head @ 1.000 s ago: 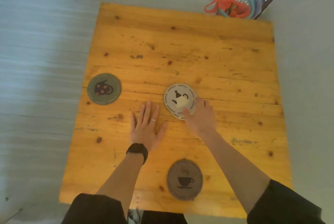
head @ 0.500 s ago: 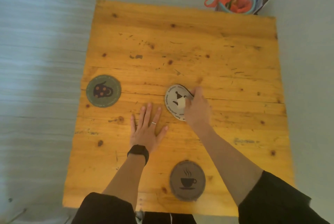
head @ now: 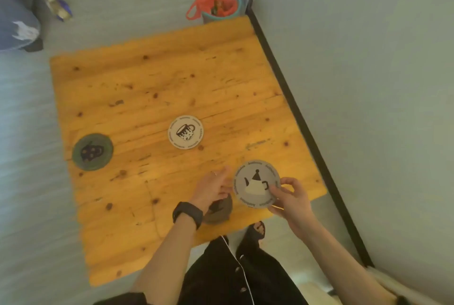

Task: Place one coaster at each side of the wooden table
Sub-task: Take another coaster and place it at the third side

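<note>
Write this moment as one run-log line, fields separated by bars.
right hand: holds teapot coaster above table | left hand: open beside it | mug coaster: mid-table | green coaster: left edge

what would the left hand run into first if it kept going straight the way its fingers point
The left hand points up and to the right, toward the kettle coaster held in the right hand. That coaster's near edge looks like the first thing met, though it may be held slightly above the wooden table.
</note>
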`<state>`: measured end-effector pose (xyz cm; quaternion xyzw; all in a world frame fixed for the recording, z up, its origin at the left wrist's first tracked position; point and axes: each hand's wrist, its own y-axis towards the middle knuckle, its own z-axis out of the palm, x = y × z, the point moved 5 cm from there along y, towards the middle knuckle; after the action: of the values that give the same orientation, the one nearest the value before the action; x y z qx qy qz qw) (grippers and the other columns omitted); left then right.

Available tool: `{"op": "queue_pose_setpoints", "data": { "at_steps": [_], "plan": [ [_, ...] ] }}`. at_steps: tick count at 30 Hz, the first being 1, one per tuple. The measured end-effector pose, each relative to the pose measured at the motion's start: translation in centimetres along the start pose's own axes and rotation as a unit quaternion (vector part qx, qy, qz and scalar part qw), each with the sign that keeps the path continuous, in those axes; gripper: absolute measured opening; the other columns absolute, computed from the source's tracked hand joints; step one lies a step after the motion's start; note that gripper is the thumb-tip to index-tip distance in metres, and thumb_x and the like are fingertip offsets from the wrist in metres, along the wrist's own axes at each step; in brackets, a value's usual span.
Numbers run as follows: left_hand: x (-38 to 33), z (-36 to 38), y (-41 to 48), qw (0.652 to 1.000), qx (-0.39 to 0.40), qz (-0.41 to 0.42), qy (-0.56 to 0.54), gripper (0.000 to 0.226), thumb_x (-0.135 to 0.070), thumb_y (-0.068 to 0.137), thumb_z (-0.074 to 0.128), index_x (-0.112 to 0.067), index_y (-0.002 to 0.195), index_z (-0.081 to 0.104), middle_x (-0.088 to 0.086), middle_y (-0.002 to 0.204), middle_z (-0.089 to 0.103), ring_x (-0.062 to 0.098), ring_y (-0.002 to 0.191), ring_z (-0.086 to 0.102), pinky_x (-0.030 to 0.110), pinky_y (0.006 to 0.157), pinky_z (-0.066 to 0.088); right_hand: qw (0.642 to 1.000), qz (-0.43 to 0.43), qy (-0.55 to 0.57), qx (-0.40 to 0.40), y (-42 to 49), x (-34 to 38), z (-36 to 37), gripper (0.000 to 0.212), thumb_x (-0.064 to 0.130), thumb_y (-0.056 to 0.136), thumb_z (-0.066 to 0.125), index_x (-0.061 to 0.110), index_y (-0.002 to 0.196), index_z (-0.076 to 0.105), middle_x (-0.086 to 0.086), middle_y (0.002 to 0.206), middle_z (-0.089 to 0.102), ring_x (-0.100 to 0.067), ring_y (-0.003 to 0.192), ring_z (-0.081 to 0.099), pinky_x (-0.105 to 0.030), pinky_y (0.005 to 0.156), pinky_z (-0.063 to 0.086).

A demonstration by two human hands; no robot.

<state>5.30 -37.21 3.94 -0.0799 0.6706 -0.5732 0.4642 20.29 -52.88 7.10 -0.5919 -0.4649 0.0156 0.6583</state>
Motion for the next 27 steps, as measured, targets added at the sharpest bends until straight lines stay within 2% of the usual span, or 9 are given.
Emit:
{"op": "queue_pose_setpoints", "data": {
  "at_steps": [3,5,7,12,15,18,20,23,27],
  "plan": [
    [2.1,7.8,-0.8,0.997,0.058,0.011,0.053,0.035,-0.036,0.091,0.067,-0.017,0.12,0.059,0.006,0.109,0.071,0.015,0.085,0.068,0.032,0.077,0.059,0.998,0.007,0.054,-0.024,-1.9,-2.1,-6.0,0.023,0.011,0.091,0.072,0.012,0.102,0.053,-0.014,0.102,0.077,-0.03,0.079,0.073,-0.035,0.06,0.06],
    [3.5,11.8,-0.6,0.994,0.053,0.026,0.087,0.039,-0.028,0.091,0.068,-0.009,0.123,0.059,0.007,0.101,0.072,0.009,0.068,0.063,0.022,0.056,0.051,0.998,0.004,0.057,-0.039,-2.5,-3.3,-9.5,0.024,0.013,0.09,0.073,0.011,0.104,0.053,-0.011,0.099,0.078,-0.032,0.082,0.076,-0.039,0.064,0.063],
    [3.8,15.2,-0.8,0.992,0.039,0.029,0.115,0.032,-0.024,0.091,0.069,-0.01,0.118,0.059,0.005,0.092,0.069,0.007,0.059,0.056,0.018,0.048,0.044,0.996,0.0,0.057,-0.065,-2.6,-4.3,-13.1,0.025,0.016,0.09,0.074,0.011,0.106,0.055,-0.008,0.096,0.079,-0.031,0.086,0.076,-0.047,0.072,0.064],
    [2.3,23.0,0.1,0.982,0.026,0.038,0.184,0.012,-0.028,0.089,0.07,-0.019,0.096,0.067,-0.004,0.08,0.069,0.005,0.061,0.06,0.019,0.054,0.045,0.992,-0.02,0.024,-0.124,-0.9,-5.9,-21.8,0.021,0.021,0.089,0.075,0.021,0.104,0.06,0.0,0.091,0.079,-0.017,0.079,0.077,-0.033,0.061,0.063],
    [1.2,28.0,2.0,0.966,0.033,0.052,0.25,0.013,-0.033,0.09,0.067,-0.021,0.094,0.072,0.001,0.091,0.075,0.009,0.074,0.066,0.025,0.068,0.053,0.991,-0.028,0.011,-0.134,1.7,-6.0,-26.9,0.022,0.023,0.089,0.074,0.024,0.107,0.061,0.0,0.095,0.077,-0.016,0.081,0.076,-0.028,0.058,0.061],
    [-0.4,33.8,3.7,0.964,-0.013,0.06,0.258,0.007,-0.033,0.091,0.066,-0.029,0.086,0.067,-0.003,0.09,0.073,0.015,0.085,0.068,0.032,0.079,0.054,0.992,-0.041,-0.014,-0.115,5.3,-4.2,-32.3,0.02,0.023,0.091,0.072,0.025,0.106,0.06,0.003,0.094,0.076,-0.016,0.081,0.074,-0.027,0.059,0.06],
    [-1.0,37.5,4.5,0.971,-0.044,0.049,0.229,0.009,-0.034,0.092,0.065,-0.027,0.097,0.064,-0.001,0.101,0.072,0.019,0.095,0.069,0.038,0.088,0.055,0.993,-0.051,-0.037,-0.104,7.6,-2.0,-35.4,0.019,0.022,0.092,0.07,0.025,0.107,0.059,0.005,0.094,0.074,-0.015,0.081,0.073,-0.028,0.061,0.06],
    [-1.9,41.8,5.5,0.98,-0.096,0.031,0.174,0.035,-0.034,0.092,0.065,-0.019,0.122,0.058,0.003,0.113,0.068,0.022,0.101,0.067,0.038,0.088,0.055,0.991,-0.071,-0.085,-0.074,10.5,1.9,-39.0,0.017,0.026,0.092,0.069,0.03,0.105,0.058,0.006,0.099,0.07,-0.017,0.083,0.073,-0.035,0.065,0.063],
    [-4.9,44.7,6.6,0.987,-0.121,0.055,0.095,0.029,-0.029,0.092,0.066,-0.018,0.118,0.058,0.008,0.106,0.072,0.021,0.089,0.069,0.031,0.076,0.055,0.981,-0.106,-0.159,-0.033,13.7,7.6,-41.5,0.018,0.025,0.094,0.067,0.027,0.109,0.058,0.011,0.097,0.063,-0.013,0.085,0.069,-0.032,0.064,0.061]
  ]
}}
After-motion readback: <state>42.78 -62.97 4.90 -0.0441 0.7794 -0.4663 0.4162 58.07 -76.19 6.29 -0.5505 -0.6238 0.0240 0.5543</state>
